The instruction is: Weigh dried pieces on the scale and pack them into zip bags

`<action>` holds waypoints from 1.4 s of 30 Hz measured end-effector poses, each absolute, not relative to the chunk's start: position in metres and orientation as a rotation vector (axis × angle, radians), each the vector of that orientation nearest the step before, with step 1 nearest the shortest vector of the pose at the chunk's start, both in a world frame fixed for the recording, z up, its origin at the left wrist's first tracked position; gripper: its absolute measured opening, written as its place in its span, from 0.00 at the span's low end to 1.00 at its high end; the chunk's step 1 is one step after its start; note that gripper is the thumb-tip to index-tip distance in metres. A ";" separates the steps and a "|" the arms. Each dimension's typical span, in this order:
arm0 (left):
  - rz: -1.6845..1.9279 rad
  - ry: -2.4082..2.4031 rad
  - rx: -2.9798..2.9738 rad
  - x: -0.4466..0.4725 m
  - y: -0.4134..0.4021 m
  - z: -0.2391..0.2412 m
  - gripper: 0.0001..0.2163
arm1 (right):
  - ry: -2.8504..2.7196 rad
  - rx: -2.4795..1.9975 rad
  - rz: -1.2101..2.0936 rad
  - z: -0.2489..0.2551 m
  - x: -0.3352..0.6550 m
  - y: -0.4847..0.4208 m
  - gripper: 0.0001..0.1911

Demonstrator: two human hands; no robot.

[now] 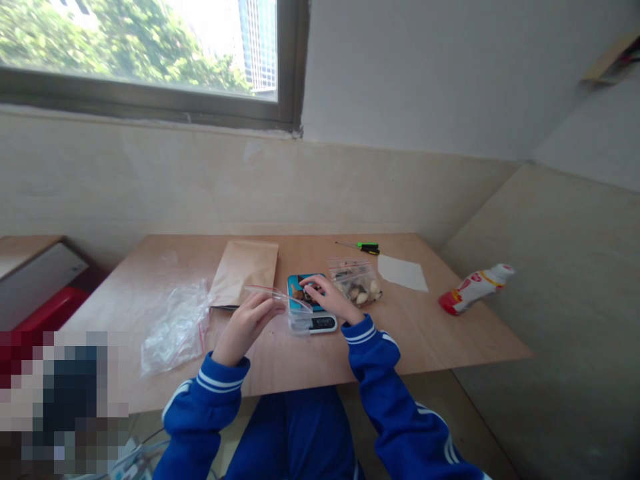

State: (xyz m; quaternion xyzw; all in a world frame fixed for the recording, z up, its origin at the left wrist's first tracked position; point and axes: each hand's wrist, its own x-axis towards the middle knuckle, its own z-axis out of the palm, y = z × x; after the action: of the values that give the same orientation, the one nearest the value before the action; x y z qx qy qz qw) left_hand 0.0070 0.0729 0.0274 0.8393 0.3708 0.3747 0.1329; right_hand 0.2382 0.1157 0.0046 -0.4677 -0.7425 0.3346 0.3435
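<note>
My left hand (pixel 253 319) is closed on the edge of a clear zip bag (pixel 299 304) with a red line along its top. The bag's mouth reaches over the front of a small blue tray (pixel 295 279). Brown and dark pieces (pixel 299 294), too small to name, lie in that tray. My right hand (pixel 327 295) is above them, fingers apart and bent down; the fingertips partly hide the pieces. Under the tray sits a small digital scale (pixel 324 324) with a dark display panel. To the right of it rests a filled zip bag (pixel 357 285) of pale and dark pieces.
Clear plastic bags (pixel 175 330) lie on the left of the wooden table (pixel 280 373), beside a brown paper bag (pixel 250 267). Toward the back right are a green-and-black screwdriver (pixel 367 247), a white paper (pixel 404 273) and a red-and-white bottle (pixel 475 289).
</note>
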 end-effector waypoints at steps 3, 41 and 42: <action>1.189 1.164 2.329 0.001 0.071 0.027 0.09 | -2.125 -1.329 0.606 -0.017 0.255 0.117 0.22; 1.248 1.189 2.321 0.023 0.063 0.008 0.08 | -2.133 -1.269 0.450 -0.059 0.270 0.123 0.12; 1.236 1.191 2.319 0.023 0.063 0.007 0.08 | -2.121 -1.272 0.448 -0.060 0.270 0.123 0.12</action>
State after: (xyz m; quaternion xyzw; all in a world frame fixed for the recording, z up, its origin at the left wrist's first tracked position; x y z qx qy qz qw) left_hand 0.0231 0.0627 0.0074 0.7971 0.4095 0.4249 0.1278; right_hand 0.2699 0.1232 -0.0597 -0.4813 -0.8025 0.1696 0.3091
